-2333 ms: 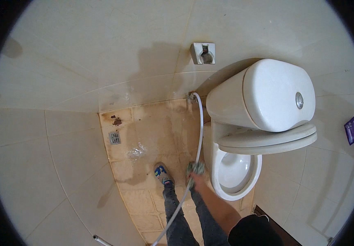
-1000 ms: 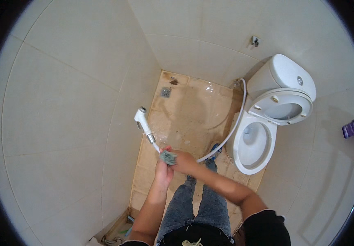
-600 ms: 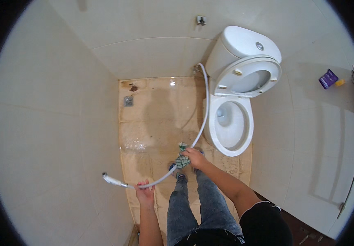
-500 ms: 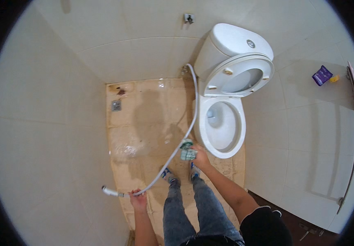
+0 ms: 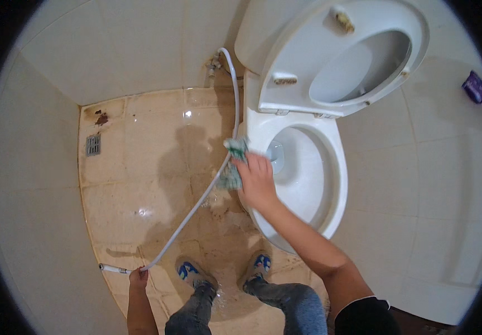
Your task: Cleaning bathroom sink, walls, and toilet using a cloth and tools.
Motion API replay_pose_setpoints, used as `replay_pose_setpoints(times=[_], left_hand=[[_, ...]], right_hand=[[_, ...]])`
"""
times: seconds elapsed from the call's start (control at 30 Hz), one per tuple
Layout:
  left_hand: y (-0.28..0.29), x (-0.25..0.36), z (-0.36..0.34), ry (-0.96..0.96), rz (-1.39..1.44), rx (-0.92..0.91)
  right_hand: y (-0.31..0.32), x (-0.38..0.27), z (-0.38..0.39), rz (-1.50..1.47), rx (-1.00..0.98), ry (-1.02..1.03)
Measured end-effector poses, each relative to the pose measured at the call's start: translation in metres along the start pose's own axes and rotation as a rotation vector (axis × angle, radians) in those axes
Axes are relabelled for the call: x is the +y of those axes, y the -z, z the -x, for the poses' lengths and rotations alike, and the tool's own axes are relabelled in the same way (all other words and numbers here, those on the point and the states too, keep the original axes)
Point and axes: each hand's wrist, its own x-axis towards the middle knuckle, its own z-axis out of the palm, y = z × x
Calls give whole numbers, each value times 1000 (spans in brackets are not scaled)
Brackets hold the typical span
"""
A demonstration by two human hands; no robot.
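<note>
My left hand [image 5: 138, 277], at the lower left, is closed around a pale flexible hose [image 5: 182, 226], just behind its white spray nozzle [image 5: 112, 269]. From there the hose runs up in a curve to a wall valve [image 5: 213, 66]. Higher up, my right hand [image 5: 258, 180] grips a green-and-white checked cloth [image 5: 229, 177] against the hose, at the left side of the toilet bowl [image 5: 337, 167]. Whether the cloth goes right round the hose is hard to make out, since the hand and cloth are slightly blurred.
The toilet's seat and lid [image 5: 291, 56] stand raised. A square floor drain [image 5: 93, 145] lies near the left wall, with a dark brown patch [image 5: 101, 119] above it. Wet beige tiles [image 5: 135, 162] surround my feet. A purple packet [image 5: 475, 87] is at the far right.
My right hand and the cloth have moved up along the hose, toward the wall valve. The view has come closer to the toilet. My left hand still holds the nozzle end.
</note>
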Motion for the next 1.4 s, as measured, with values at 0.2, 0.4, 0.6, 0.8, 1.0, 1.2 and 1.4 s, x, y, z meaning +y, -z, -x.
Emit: replay_pose_setpoints(times=[0.2,0.4,0.6,0.8,1.0,1.2,1.4], left_hand=[[-50,17,-81,-183,-283,50],[-89,0,-121,-583,-362,283],[-117,4,-99,-360,-481,244],[-189,11,-58,-1045,-518,331],[-304,-15,86,-1489,-615,-453],[-363,-75,254,-1837,-916,-833],[-377,-141,318,-1903,-876,-1100]], right_hand=[[-13,36,-54,-73,59,54],[-7,74,-44,-149,325,-16],[31,206,-23,145,448,-334],[89,248,101,-27,232,-503],[79,158,231,118,255,-522],[87,92,269,-248,-5,-383],[14,25,174,-380,181,-4]])
